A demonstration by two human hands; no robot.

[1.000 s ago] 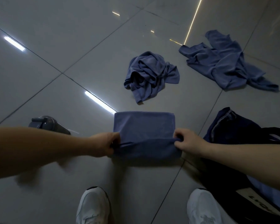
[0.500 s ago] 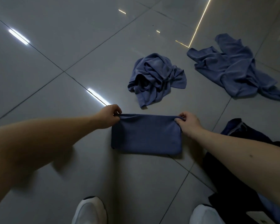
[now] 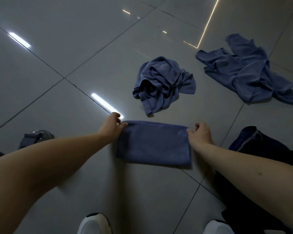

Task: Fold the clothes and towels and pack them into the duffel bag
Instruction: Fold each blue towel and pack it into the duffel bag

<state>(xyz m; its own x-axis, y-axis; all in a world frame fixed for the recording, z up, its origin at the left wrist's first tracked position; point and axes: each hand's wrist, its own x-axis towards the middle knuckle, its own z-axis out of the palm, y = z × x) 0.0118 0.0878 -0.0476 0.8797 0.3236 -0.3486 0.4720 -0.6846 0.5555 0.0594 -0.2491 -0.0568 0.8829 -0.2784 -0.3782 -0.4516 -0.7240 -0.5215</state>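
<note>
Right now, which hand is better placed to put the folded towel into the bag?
Probably the right hand. It is at the right far corner of the towel, and the dark bag lies just beside that arm. The left hand is at the opposite corner, farther from the bag.

The floor (image 3: 74, 48) was of large grey tiles, smooth and highly glossy, mirroring strip lights, with thin dark matt joints between them. At the centre, the folded rectangular blue towel (image 3: 152, 146) was soft matt cloth with a fine nap. At 12 o'clock from it, the crumpled blue towel (image 3: 159, 85) looked the same matt cloth, deeply creased. At 2 o'clock, the spread blue cloth (image 3: 243, 73) was matt and wrinkled. At 3 o'clock, the dark navy duffel bag (image 3: 260, 149) was matt fabric with a paler grey trim strip. At 9 o'clock, a dark grey rounded object (image 3: 35, 137) had a shiny, hard-looking surface of unclear material. At 6 o'clock, the white shoes (image 3: 93, 223) looked smooth and matt.
</note>
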